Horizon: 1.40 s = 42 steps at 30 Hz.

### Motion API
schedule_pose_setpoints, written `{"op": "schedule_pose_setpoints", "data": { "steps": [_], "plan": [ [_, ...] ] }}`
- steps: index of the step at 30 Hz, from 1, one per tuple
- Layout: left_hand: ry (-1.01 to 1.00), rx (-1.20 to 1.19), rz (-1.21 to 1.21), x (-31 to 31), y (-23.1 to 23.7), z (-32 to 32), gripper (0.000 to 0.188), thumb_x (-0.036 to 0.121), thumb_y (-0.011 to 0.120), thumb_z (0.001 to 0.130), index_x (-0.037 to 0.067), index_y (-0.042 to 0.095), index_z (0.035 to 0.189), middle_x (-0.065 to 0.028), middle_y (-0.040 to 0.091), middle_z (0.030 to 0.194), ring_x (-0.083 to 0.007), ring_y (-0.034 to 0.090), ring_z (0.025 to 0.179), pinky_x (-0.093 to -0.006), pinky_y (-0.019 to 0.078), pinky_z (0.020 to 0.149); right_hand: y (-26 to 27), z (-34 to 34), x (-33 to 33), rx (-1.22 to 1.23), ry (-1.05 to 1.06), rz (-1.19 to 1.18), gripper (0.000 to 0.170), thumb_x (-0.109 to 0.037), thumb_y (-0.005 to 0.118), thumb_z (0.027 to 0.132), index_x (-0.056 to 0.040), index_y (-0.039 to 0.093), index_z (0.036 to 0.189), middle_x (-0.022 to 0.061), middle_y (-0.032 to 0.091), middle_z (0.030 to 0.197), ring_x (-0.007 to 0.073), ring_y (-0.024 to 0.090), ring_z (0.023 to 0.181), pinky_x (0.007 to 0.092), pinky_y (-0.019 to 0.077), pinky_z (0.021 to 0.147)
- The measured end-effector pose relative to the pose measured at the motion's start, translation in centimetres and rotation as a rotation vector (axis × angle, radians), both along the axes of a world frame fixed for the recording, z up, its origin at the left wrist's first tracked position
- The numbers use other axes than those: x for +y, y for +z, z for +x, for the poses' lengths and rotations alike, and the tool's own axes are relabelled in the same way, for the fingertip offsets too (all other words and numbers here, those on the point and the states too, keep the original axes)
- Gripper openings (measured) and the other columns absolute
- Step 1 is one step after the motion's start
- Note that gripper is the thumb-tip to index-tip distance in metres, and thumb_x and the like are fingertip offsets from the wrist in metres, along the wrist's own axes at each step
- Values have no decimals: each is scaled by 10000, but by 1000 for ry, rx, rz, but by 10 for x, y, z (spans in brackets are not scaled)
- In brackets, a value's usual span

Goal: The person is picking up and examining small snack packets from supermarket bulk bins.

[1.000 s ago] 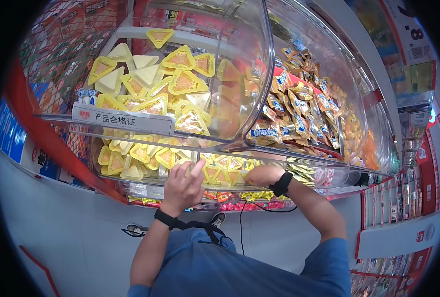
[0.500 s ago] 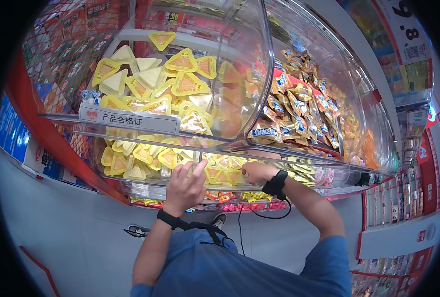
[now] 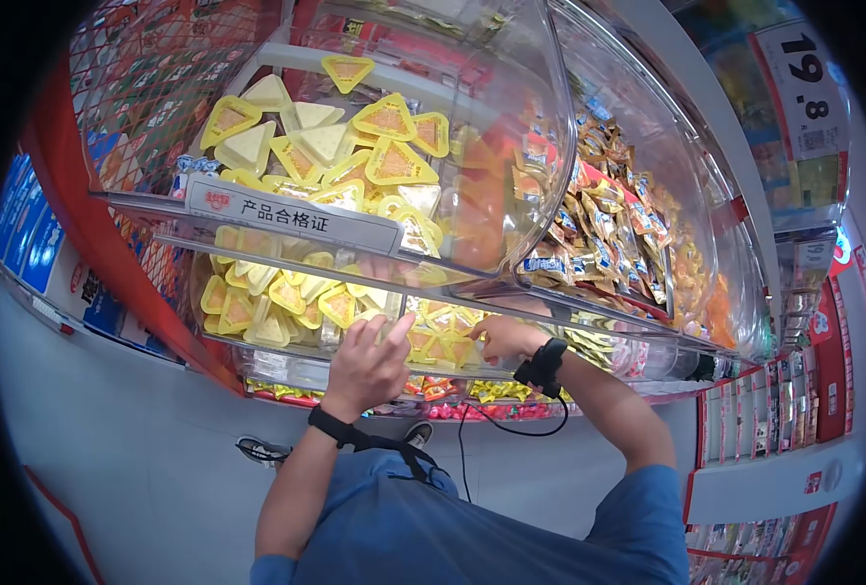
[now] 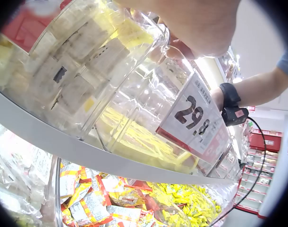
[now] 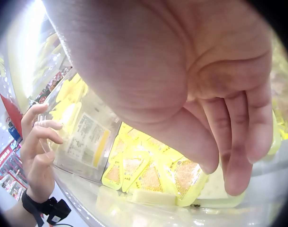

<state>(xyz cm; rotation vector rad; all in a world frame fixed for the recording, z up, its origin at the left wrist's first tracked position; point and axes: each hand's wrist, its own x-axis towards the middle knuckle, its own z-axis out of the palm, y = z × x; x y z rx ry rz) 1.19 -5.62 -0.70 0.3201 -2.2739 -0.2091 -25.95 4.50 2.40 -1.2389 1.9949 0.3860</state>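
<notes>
Triangular yellow-rimmed snack packs (image 3: 437,330) lie in the lower clear bin (image 5: 87,177), some showing orange filling and others pale backs. My right hand (image 3: 507,339) is inside this bin, fingers pointing down. Under its thumb and fingertips in the right wrist view lies a pale-backed pack (image 5: 219,189); the thumb and fingers stand apart above it. My left hand (image 3: 366,369) is at the bin's front, beside a clear divider. Its fingers (image 5: 45,135) bend over the clear rim, seen in the right wrist view.
Above sits another clear bin of similar packs, with a white label strip (image 3: 296,216) along its front. Gold-wrapped sweets (image 3: 608,239) fill a bin at the right. A 29.8 price card (image 4: 193,118) hangs at the front, over yellow-wrapped sweets (image 4: 186,201) lower down. A black cable (image 3: 511,429) trails from the right wrist.
The head view has shifted, so the bins sit slightly further right. My right hand has moved a little left in the bin, and its curled fingers have straightened. The left hand stays at the rim.
</notes>
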Motion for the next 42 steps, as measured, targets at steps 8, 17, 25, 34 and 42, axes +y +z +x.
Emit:
{"op": "schedule_pose_setpoints", "data": {
  "steps": [8, 17, 25, 34, 42],
  "plan": [
    [1, -12, -5, 0, 1, 1, 231, 178, 630, 681, 48, 610, 871, -51, 461, 1318, -281, 490, 1066, -420, 404, 912, 18, 16, -2, 66, -18, -19, 502, -37, 631, 559, -9, 654, 1060, 210, 671, 896, 355, 645, 876, 419, 508, 694],
    [7, -19, -23, 0, 2, 1, 229, 178, 638, 670, 46, 607, 854, -55, 471, 1308, -279, 501, 1052, -415, 407, 902, 26, 17, 11, 166, 234, -151, 262, -141, 662, 665, -16, 657, 896, 192, 649, 791, 353, 639, 779, 439, 502, 682],
    [7, -11, -11, 1, 2, 0, 215, 162, 628, 670, 38, 608, 845, -55, 478, 1302, -276, 508, 1046, -411, 410, 901, 34, 25, 20, 86, 135, -191, 152, -109, 662, 664, -15, 674, 782, 186, 653, 765, 347, 643, 757, 425, 504, 669],
    [3, -4, -1, 2, 3, -1, 208, 118, 589, 655, 21, 586, 839, -69, 483, 1284, -272, 500, 1072, -434, 417, 881, -1, 7, 24, 113, 252, 19, 342, -271, 733, 728, 4, 678, 925, 219, 669, 871, 368, 652, 850, 428, 515, 755],
    [0, -1, 0, 2, 4, -1, 211, 109, 588, 651, 20, 583, 843, -70, 486, 1281, -272, 502, 1073, -433, 419, 878, 2, 13, 21, 134, 240, -3, 390, -305, 693, 778, 50, 659, 936, 238, 665, 911, 388, 642, 892, 429, 512, 788]
  ]
}}
